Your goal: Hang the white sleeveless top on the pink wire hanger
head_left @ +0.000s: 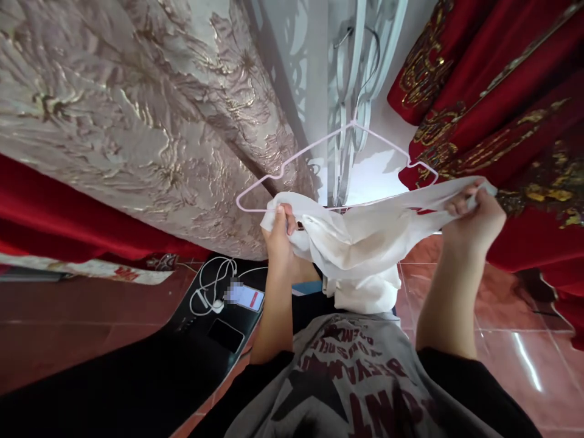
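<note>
A white garment (360,243) hangs stretched between my two raised hands. My left hand (278,228) is closed, pinching one edge of the cloth and the bottom bar of a pale pink wire hanger (319,143). My right hand (474,213) is closed on the garment's other end, pulled out to the right. The hanger's hook reaches up to a white metal fixture (360,55) on the wall. The middle of the cloth sags in folds in front of my grey printed shirt (360,377).
A beige embroidered curtain (137,115) fills the upper left. Red gold-trimmed drapes (511,91) hang at the right. A black surface (150,365) at lower left bears a phone (244,297) with a white cable (210,286). Below lies a red tiled floor (515,353).
</note>
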Motion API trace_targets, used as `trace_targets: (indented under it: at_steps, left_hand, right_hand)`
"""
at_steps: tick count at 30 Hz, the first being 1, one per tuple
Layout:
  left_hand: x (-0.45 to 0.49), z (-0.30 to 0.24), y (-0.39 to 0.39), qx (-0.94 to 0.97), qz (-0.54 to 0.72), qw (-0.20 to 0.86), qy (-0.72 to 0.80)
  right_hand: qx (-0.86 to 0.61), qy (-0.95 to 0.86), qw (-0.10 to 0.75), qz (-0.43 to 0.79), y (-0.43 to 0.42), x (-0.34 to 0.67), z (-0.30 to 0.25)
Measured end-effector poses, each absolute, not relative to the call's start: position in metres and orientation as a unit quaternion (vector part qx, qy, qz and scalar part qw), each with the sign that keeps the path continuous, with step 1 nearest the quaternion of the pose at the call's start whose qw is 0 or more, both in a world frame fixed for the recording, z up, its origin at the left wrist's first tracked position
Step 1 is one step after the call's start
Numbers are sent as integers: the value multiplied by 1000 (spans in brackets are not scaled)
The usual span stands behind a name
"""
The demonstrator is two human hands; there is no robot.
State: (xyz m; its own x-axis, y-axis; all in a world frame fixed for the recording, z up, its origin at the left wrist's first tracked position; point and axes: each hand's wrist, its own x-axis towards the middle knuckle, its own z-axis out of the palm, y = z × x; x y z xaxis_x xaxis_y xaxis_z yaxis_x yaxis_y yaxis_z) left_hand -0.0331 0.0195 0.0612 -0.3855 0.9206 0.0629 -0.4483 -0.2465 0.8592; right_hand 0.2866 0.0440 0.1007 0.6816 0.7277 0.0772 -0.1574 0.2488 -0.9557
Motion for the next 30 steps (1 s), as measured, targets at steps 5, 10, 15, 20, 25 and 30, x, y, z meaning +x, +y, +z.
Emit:
trace_targets:
  at_steps: [5,10,15,20,25,30]
  left_hand:
    - [-37,54,16,334,691,516,381]
    - [-35,52,0,364,663,524,392]
    - [-57,46,-2,384,646,468,464]
    - [-84,51,-1,364,662,457,470]
    - [-100,81,4,175,723,531,406]
    - [-104,113,8,253,706,523,405]
  right_hand:
    - [-541,-301,769,161,3,209,90]
    - [-593,-482,620,177,22,163,61]
    - [-598,-539,582,121,29,168,53]
    - [-558,-597,561,133,20,190,62]
    - [-540,-623,555,106,19,217,71]
    - [-534,-632,547,125,19,218,71]
